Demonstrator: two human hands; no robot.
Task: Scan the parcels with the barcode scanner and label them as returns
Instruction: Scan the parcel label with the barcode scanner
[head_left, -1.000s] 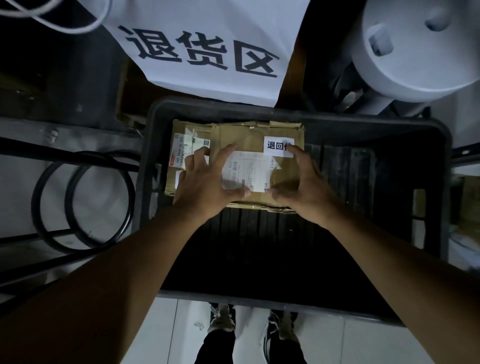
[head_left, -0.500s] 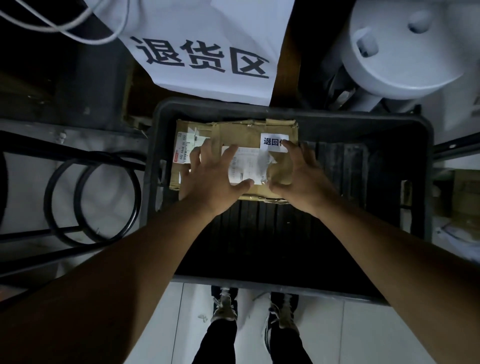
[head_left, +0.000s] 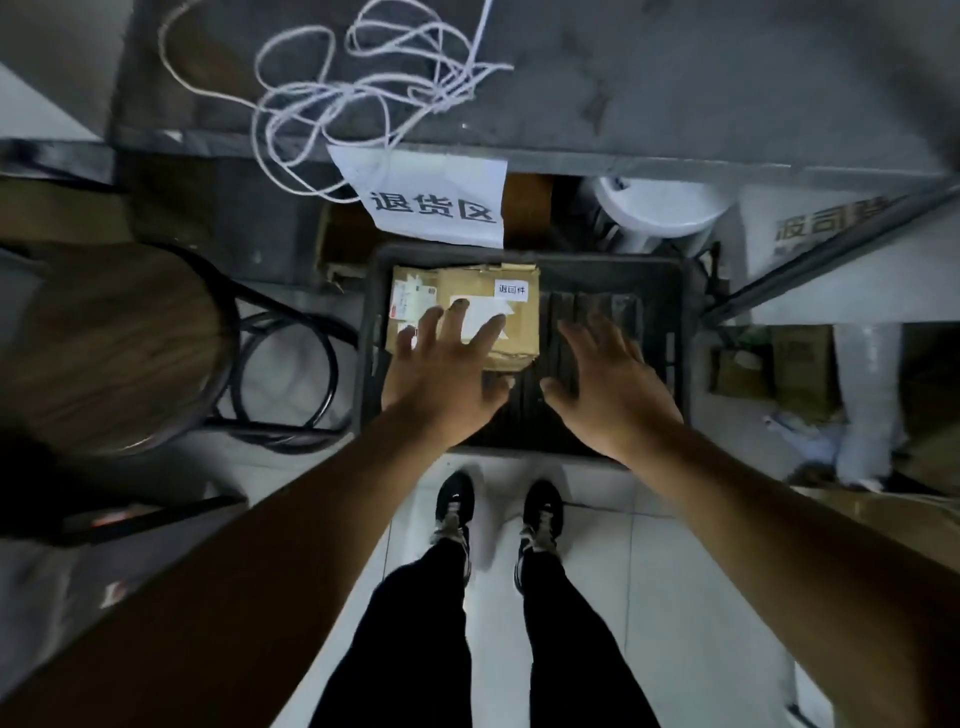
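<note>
A brown cardboard parcel lies in the far left part of a dark plastic crate on the floor. It carries a white shipping label and a small white return sticker at its far right corner. My left hand hovers over the parcel's near left part with fingers spread, holding nothing. My right hand is open over the crate's bare slatted bottom, to the right of the parcel and apart from it. No barcode scanner is in view.
A white paper sign with large characters hangs from a grey table edge above the crate. White cord is coiled on the table. A round wooden stool stands left. Cardboard boxes sit right. My feet stand on pale tiles.
Both hands have let go of the parcel and pulled back and up, fingers spread. The camera has risen, so the crate looks smaller and the table top has come into view.
</note>
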